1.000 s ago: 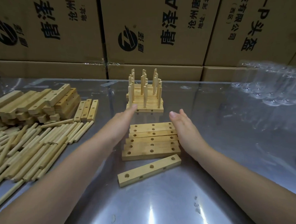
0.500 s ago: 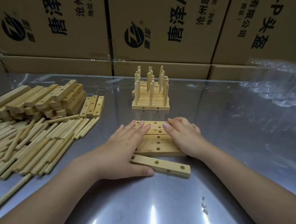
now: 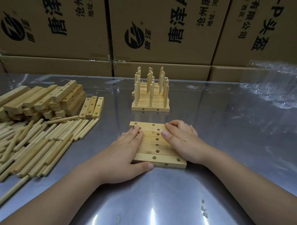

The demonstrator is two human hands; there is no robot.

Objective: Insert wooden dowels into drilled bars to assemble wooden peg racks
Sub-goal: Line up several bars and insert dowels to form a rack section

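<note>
Loose dowels [image 3: 27, 143] lie well left of the row of drilled bars [image 3: 156, 146]. Your left hand [image 3: 127, 151] and right hand [image 3: 180, 139] press open and flat on that row's two ends. Behind the row stand finished racks [image 3: 150, 97]; boxes [image 3: 158, 27] beyond it read "唐泽".

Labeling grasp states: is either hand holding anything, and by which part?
Nothing is gripped. The left hand and right hand rest flat on the row of drilled bars, one over each end, fingers on top.
</note>
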